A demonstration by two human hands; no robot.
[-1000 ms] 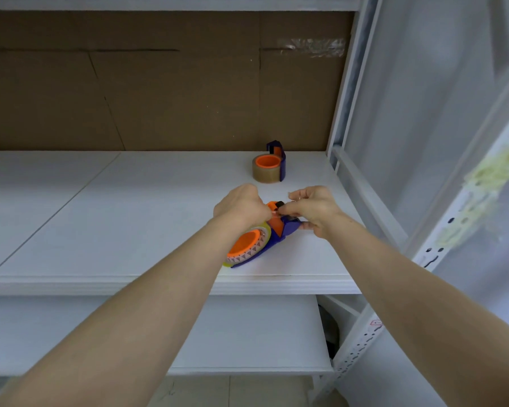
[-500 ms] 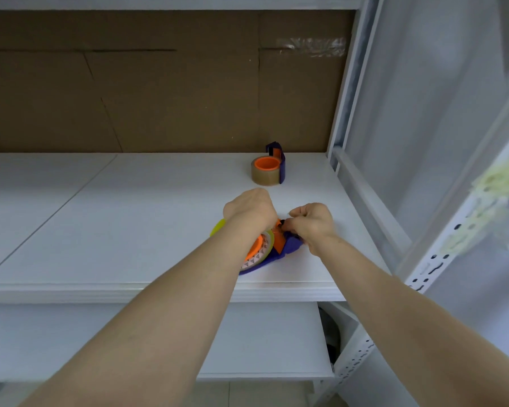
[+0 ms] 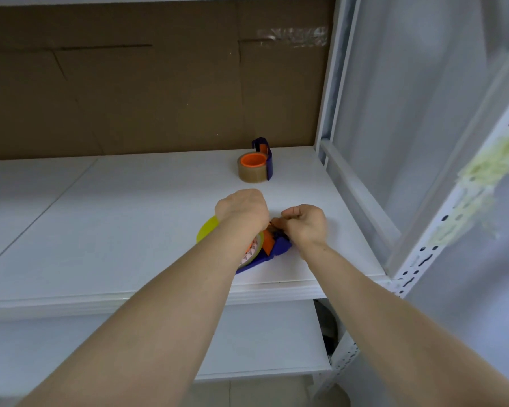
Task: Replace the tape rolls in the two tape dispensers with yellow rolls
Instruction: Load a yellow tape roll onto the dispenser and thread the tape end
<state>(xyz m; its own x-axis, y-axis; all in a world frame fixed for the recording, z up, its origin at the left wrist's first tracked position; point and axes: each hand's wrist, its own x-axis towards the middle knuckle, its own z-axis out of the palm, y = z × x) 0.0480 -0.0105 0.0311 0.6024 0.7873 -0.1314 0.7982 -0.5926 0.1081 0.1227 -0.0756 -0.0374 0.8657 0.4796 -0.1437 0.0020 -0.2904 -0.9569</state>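
Nearer now, the dispenser (image 3: pixel 276 249); left hand (image 3: pixel 243 210) curls round its yellow roll (image 3: pixel 207 233), right hand (image 3: pixel 306 224) pinches its front end. Looks like threading, steady pull next.

The near dispenser (image 3: pixel 276 248), blue with orange parts, lies flat near the front edge of the white shelf (image 3: pixel 124 230), largely hidden. A yellow roll (image 3: pixel 207 232) shows on its 9 o'clock side. Well apart at 12 o'clock, the far dispenser (image 3: pixel 269 164) lies with its orange hub facing up inside a brown roll (image 3: pixel 251 174).
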